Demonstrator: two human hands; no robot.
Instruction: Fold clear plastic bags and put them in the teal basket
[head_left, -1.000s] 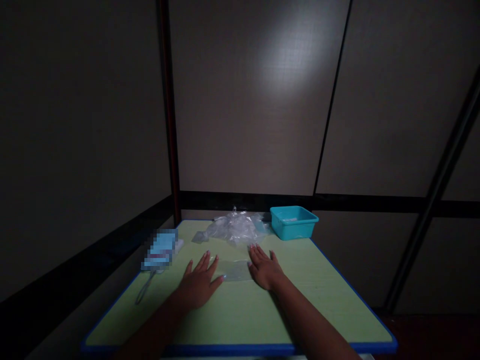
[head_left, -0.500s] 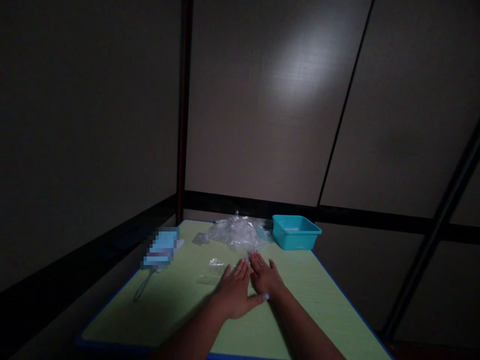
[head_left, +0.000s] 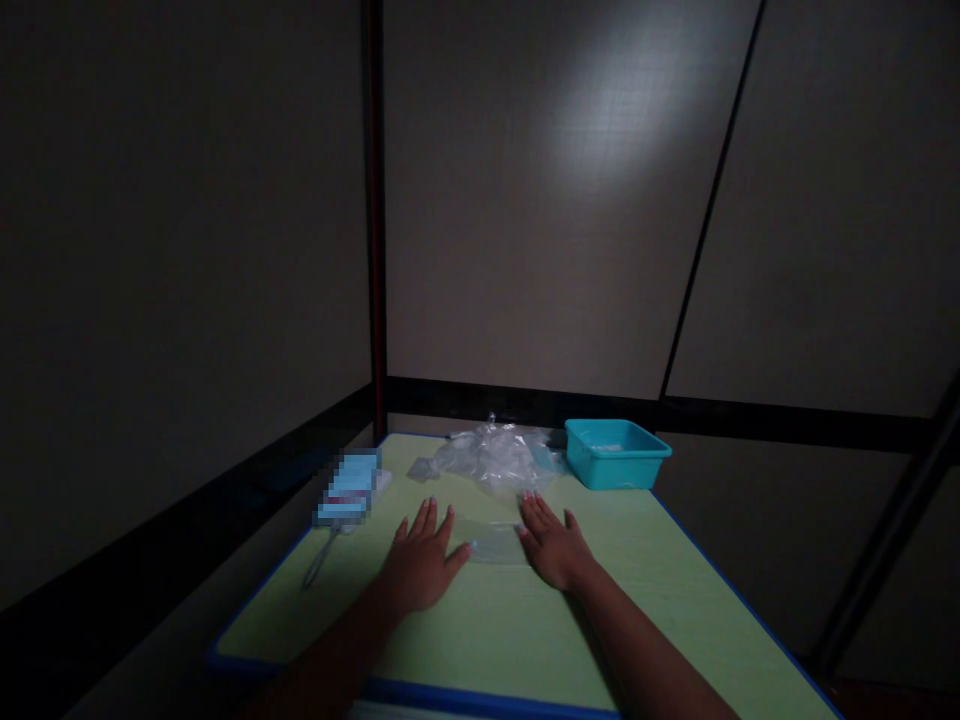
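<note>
Clear plastic film (head_left: pixel 495 543) lies flat on the green bench (head_left: pixel 487 645) before us, its long axis running left to right between our left hand (head_left: pixel 421 562), palm down and spread wide, and our right hand (head_left: pixel 555 550), palm down and spread less widely.

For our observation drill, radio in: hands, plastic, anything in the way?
Left hand, right hand open, palms down. Clear plastic piece flat between them. Crumpled plastic beyond, nothing visibly blocking.
</note>
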